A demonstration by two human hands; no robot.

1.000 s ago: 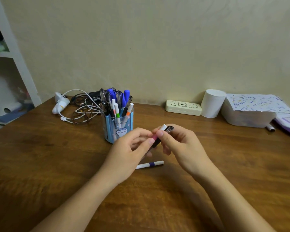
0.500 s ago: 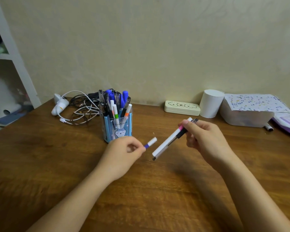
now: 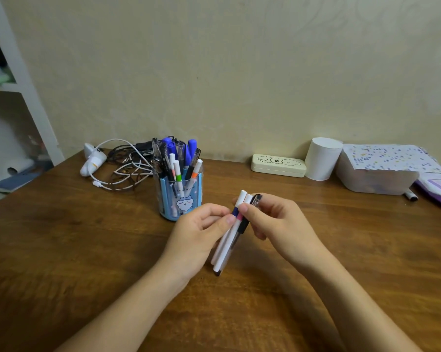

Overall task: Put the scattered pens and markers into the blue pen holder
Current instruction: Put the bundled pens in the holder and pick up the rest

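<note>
The blue pen holder (image 3: 180,199) stands upright on the wooden table (image 3: 61,237), filled with several pens and markers. Just right of it, both hands meet over a bundle of three pens (image 3: 229,237): a white marker with a purple band, a white marker with a pink band and a clear pen with a black grip. My right hand (image 3: 272,224) pinches the bundle near its top. My left hand (image 3: 199,232) holds it from the left with thumb and fingers. The pen tips point down toward the table.
A tangle of white and black cables with a white charger (image 3: 117,163) lies behind the holder. At the back right are a cream case (image 3: 277,165), a white cup (image 3: 322,158), a white tub under dotted paper (image 3: 377,174) and a loose marker (image 3: 411,195). A shelf (image 3: 23,92) stands left.
My left hand picked the purple-banded marker off the table and brought it to my right hand's two pens. The hands, apart half a second ago, are together again on one bundle.
</note>
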